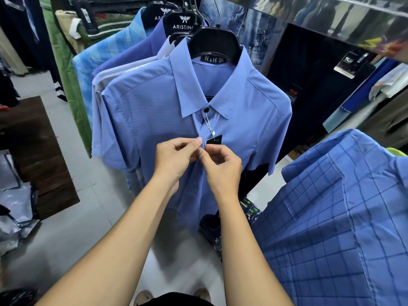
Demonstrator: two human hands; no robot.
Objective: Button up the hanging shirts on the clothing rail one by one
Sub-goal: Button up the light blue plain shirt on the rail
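Clothing shop, shirts (123, 54) hanging in a row. Both left hand (174, 157) and right hand (223, 164) pinch the placket (197, 125) of the front blue shirt (154, 111) with curled fingers (196, 144); collar button (206, 110) above them fastened, lower ones seemingly undone.

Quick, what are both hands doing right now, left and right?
Left hand: closed, pinching the front placket of the blue shirt.
Right hand: closed, pinching the same placket by the black tag.

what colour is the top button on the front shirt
Black button on the blue shirt; head view.
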